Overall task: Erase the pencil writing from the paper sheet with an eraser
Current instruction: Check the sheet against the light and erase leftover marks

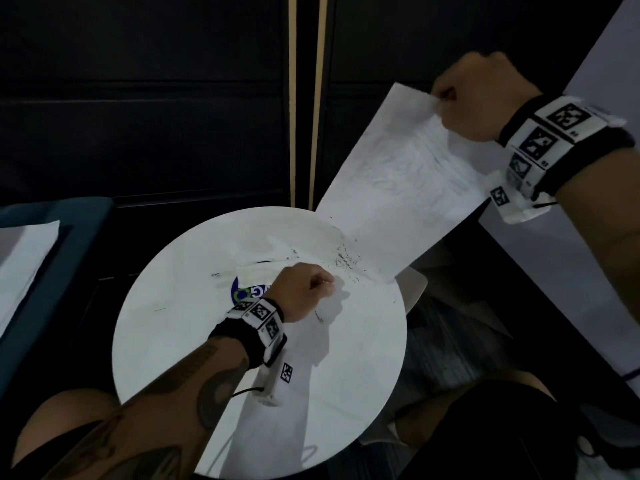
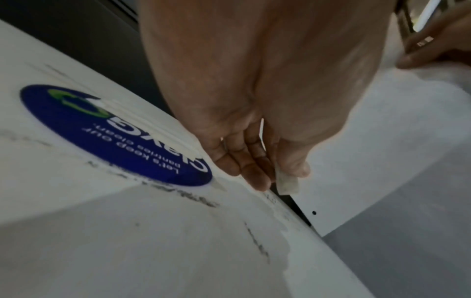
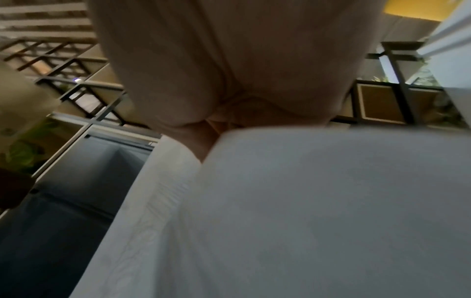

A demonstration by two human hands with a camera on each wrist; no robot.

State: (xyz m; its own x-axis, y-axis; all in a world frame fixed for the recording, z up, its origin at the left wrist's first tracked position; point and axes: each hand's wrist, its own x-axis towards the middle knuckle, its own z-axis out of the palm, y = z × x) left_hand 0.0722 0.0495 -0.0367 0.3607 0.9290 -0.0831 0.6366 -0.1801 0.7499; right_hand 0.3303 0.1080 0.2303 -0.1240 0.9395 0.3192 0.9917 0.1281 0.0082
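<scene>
While my right hand (image 1: 479,95) pinches the paper sheet (image 1: 398,188) aloft off the worktop's (image 1: 173,341) far-right edge, my left hand (image 1: 301,292) grips the eraser (image 2: 288,184); a jerk could tear it.

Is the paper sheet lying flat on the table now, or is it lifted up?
Lifted. The right hand pinches the paper sheet at its top edge; only its lower corner meets the table.

A round white table (image 1: 180,341) carries a blue round sticker (image 2: 102,137) near its middle. Small dark crumbs (image 1: 346,259) lie on the table, past the sticker, near the far edge.
</scene>
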